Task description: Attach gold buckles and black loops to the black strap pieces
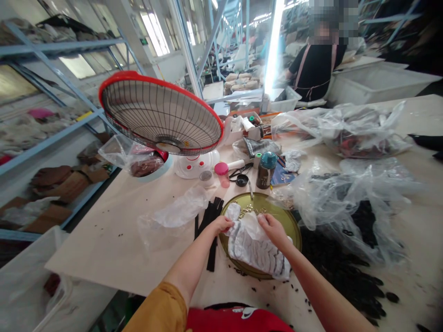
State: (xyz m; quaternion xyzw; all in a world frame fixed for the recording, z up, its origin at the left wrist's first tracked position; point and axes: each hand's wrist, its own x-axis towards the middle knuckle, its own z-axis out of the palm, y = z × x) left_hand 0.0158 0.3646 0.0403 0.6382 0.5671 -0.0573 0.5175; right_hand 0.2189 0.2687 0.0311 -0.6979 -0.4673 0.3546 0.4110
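Bunched white fabric pieces (252, 246) lie in folds across a round gold-coloured tray (294, 219). My left hand (223, 223) pinches the white fabric at its upper left. At the upper right of the bundle, my right hand (272, 228) has its fingers closed on a thin white piece of the fabric. Small metal pieces (247, 211) are scattered on the tray just beyond my hands. Black strips (210, 216) lie to the left of the tray, close to my left forearm.
A red-rimmed fan (162, 115) stands at the back left. Behind the tray are a dark bottle (266, 170) and a pink-lidded jar (222, 174). Clear plastic bags (321, 193) and a heap of black pieces (341, 263) cover the right. A person (314, 64) is beyond the table.
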